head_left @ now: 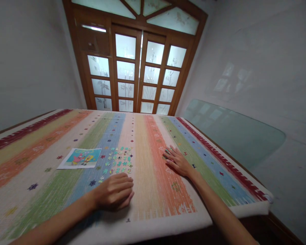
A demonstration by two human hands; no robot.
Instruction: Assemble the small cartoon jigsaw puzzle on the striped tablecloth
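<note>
Small jigsaw pieces [121,158] in teal, green and yellow lie loosely spread on the striped cloth. My left hand [116,192] is just on the near side of them, its fingers curled into a loose fist. Whatever its fingers may hold is hidden. Farther right, my right hand [177,161] rests on the orange stripe with its fingers stretched out and slightly apart. Small greenish bits, perhaps jigsaw pieces, show by its fingertips. Left of the loose pieces lies a printed cartoon picture [80,158] with a pink figure and a yellow figure on a teal ground.
The striped cloth [146,190] covers a wide, bed-like surface whose near edge runs below my hands. Beyond it stand wooden doors [140,68] with frosted panes. A pale green glass-like panel [234,131] is against the right wall.
</note>
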